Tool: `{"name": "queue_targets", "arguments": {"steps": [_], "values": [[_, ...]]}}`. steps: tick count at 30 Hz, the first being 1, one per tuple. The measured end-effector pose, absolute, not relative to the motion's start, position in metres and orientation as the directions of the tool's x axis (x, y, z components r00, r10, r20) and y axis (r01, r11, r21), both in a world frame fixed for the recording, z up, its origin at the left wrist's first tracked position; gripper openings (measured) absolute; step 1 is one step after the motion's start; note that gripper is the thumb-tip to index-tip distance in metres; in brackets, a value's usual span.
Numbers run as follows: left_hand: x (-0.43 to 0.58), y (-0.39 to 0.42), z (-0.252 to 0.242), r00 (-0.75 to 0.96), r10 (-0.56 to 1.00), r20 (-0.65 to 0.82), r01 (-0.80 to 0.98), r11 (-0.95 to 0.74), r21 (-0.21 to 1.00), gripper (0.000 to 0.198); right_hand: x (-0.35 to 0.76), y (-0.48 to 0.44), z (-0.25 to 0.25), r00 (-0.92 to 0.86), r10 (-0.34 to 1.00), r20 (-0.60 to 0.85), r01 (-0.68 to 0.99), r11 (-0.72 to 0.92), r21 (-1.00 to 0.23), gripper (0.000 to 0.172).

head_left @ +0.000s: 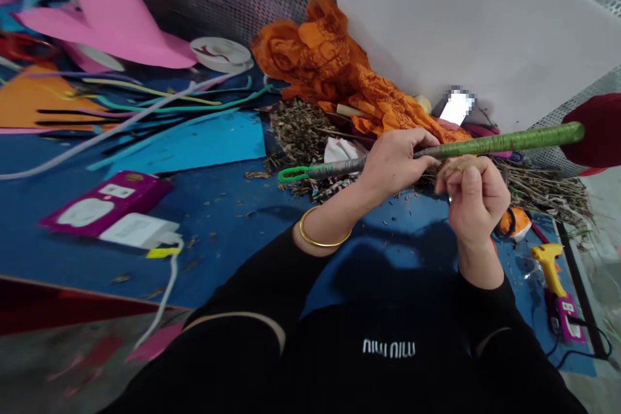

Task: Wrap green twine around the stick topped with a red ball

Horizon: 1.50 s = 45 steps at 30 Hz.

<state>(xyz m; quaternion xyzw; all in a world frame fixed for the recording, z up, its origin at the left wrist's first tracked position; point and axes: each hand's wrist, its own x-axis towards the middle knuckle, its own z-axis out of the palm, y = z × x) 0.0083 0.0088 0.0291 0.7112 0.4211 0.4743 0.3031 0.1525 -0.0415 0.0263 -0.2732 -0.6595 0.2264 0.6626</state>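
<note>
My left hand [395, 165] is closed around a long rod wrapped in green and grey strands [509, 141]. The rod lies slanted above the table, its thicker green end up at the right and a bright green loop [294, 174] at its thin left end. A dark red rounded thing [594, 130] shows at the green end; whether it is joined to the rod, I cannot tell. Just below the rod, my right hand [475, 197] is closed with the thumb pressed on the fingers. What it pinches is too small or hidden to make out.
Behind the rod lie orange cloth [334, 52], dried plant stems [548, 187] and a lit phone [456, 107]. Coloured pipe cleaners [184, 100], blue sheet [194, 142] and a purple packet [111, 200] are left. A yellow glue gun [549, 265] lies right, near the table edge.
</note>
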Motion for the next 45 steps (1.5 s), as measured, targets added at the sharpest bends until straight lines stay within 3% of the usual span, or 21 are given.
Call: {"name": "queue_targets", "arguments": {"steps": [6,10,19,25,31,36,45], "values": [[0.009,0.01,0.025,0.204,0.882,0.425,0.429,-0.471,0.77,0.018,0.172,-0.032,0.037,-0.063,0.596,0.8,0.235,0.788,-0.569,0.023],[0.01,0.01,0.021,0.274,0.87,0.409,0.473,-0.492,0.731,0.018,0.177,-0.027,0.038,-0.092,0.648,0.756,0.278,0.745,-0.606,0.025],[0.018,0.001,0.024,0.334,0.874,0.352,0.631,-0.485,0.605,0.023,0.181,-0.013,0.031,0.096,0.71,0.697,0.324,0.64,-0.697,0.021],[0.021,-0.001,0.018,0.406,0.834,0.375,0.692,-0.548,0.47,0.026,0.186,-0.002,0.024,0.092,0.724,0.684,0.336,0.624,-0.706,0.02],[0.022,-0.003,0.015,0.502,0.723,0.475,0.699,-0.662,0.269,0.031,0.189,0.002,0.024,0.102,0.761,0.641,0.404,0.556,-0.726,0.022],[0.023,-0.003,0.013,0.541,0.672,0.506,0.689,-0.699,0.193,0.038,0.191,0.002,0.026,0.12,0.792,0.598,0.415,0.507,-0.756,0.026],[0.019,0.006,0.002,0.581,0.492,0.649,0.598,-0.798,0.07,0.027,0.188,0.002,0.024,0.126,0.825,0.551,0.364,0.478,-0.799,0.022]]}}
